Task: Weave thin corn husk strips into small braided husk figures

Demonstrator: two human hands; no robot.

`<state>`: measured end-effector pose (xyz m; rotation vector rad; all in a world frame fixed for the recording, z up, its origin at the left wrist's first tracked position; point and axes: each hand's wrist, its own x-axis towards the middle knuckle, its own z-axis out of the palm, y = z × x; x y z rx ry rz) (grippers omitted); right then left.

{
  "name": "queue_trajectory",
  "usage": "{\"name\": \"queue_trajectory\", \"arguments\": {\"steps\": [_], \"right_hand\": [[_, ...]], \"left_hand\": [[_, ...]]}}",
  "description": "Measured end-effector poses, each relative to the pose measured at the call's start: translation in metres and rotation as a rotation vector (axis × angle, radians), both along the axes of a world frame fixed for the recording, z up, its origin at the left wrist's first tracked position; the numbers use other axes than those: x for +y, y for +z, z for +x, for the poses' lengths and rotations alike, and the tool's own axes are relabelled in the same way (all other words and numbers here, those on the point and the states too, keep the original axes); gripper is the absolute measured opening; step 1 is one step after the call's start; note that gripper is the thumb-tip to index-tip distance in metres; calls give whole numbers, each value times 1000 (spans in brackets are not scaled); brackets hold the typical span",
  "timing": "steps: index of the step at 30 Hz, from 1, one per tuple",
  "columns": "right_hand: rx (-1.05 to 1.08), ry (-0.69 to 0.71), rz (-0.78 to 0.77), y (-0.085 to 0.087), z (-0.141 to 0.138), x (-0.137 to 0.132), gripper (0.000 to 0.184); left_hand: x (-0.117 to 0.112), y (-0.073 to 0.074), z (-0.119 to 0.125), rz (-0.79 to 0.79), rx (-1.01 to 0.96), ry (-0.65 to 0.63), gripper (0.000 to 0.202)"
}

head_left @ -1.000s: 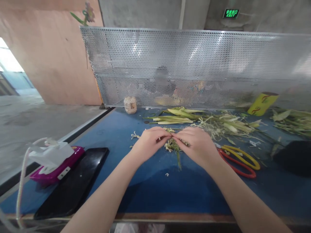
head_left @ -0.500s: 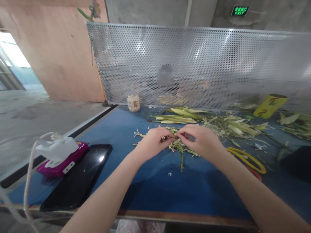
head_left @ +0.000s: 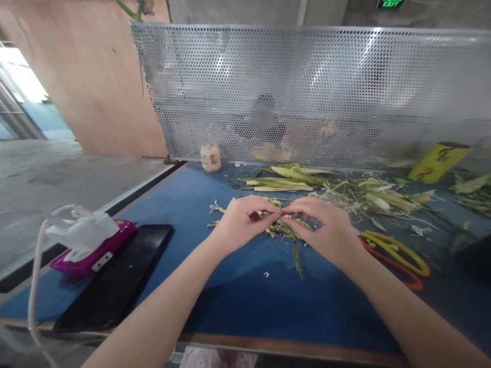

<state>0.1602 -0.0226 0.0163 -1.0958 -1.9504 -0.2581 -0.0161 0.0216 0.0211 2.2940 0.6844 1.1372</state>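
My left hand (head_left: 241, 222) and my right hand (head_left: 324, 227) meet over the middle of the blue table (head_left: 238, 301). Both pinch a small woven piece of green and pale leaf strips (head_left: 286, 231), fingertips almost touching. A thin green stem (head_left: 296, 260) hangs from the piece toward me. Loose pale scraps (head_left: 217, 208) lie just left of my left hand. Red and yellow scissors (head_left: 399, 253) lie on the table right beside my right wrist.
A pile of long green and pale leaves (head_left: 345, 191) lies behind my hands along a perforated metal screen (head_left: 307, 97). A small jar (head_left: 210, 157) and a yellow cup (head_left: 437, 162) stand by the screen. A black phone (head_left: 118, 278) and a pink device (head_left: 90, 253) lie at the left.
My hands have stayed pinched together on the woven piece, fingers shifting slightly. The view has tilted a little, and the hanging stem swung somewhat to the right.
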Motion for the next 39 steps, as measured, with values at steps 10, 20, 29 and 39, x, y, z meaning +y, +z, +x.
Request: {"name": "queue_trajectory", "arguments": {"steps": [10, 20, 29, 39], "right_hand": [[-101, -124, 136, -2, -2, -6, 10], [-62, -136, 219, 1, -4, -8, 8], [-251, -73, 332, 0, 1, -9, 5], [346, 10, -172, 6, -5, -8, 9]], "left_hand": [[0, -5, 4, 238, 96, 31, 13], [-4, -4, 6, 136, -34, 114, 14], [-4, -1, 4, -37, -5, 99, 12], [-7, 0, 5, 204, -25, -4, 11]]}}
